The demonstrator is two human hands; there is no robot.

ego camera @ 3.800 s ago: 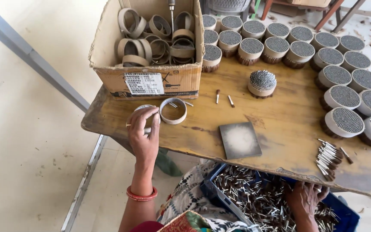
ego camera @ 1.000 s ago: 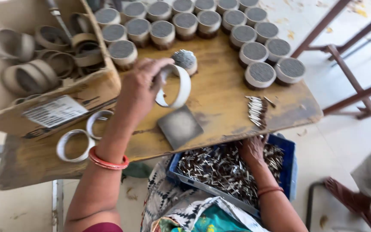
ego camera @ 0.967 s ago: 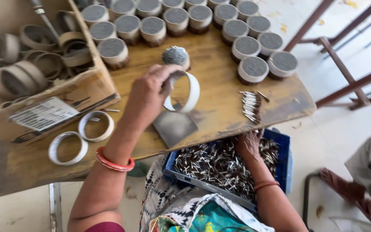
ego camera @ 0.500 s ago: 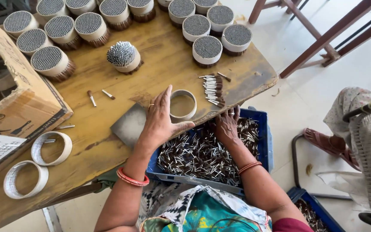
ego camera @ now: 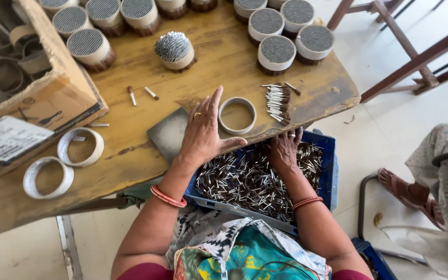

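- Left hand (ego camera: 203, 132) lay flat, fingers spread, touching the empty ring (ego camera: 237, 115) at the desk's (ego camera: 224, 57) near edge.
- Right hand (ego camera: 284, 150) dug into the sticks in the blue crate (ego camera: 329, 171); grip couldn't be told.
- Stick bundle (ego camera: 277, 103) lay just right of ring.

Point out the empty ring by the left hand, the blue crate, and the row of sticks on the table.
Ring (ego camera: 223, 110), head view, on its left rim.
Blue crate (ego camera: 329, 171), head view, on its right wall.
Row of sticks (ego camera: 277, 103), head view, on the row's middle.
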